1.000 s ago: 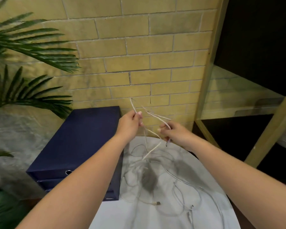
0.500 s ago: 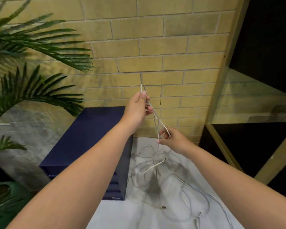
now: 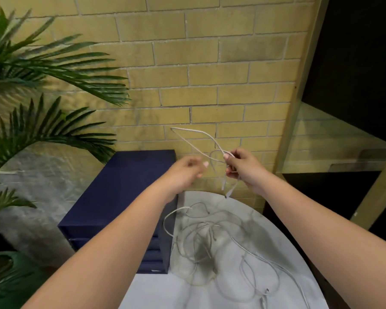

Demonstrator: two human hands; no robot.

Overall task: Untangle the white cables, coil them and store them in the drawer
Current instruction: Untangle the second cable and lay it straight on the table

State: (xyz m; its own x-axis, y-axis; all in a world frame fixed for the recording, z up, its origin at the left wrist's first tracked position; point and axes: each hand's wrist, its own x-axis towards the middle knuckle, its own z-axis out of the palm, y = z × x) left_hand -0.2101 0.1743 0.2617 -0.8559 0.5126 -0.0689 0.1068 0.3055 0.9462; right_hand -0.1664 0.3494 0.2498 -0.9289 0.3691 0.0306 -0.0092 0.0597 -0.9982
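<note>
Right hand [image 3: 241, 169] pinches a looped white cable [image 3: 188, 129] up against the brick wall, ends dangling. Left hand [image 3: 186, 172], blurred, has let go of the loop since half a second ago; fingers loose, empty. Tangle [image 3: 210, 239] lies on the worktop [image 3: 176, 295], beside the navy drawer unit [image 3: 120, 192].

No text, label, brand, number or sign can be read. The navy drawer unit [image 3: 125, 188] has plain faces, as do the bench [image 3: 176, 293] beside it and the brick wall [image 3: 210, 52] behind it.
</note>
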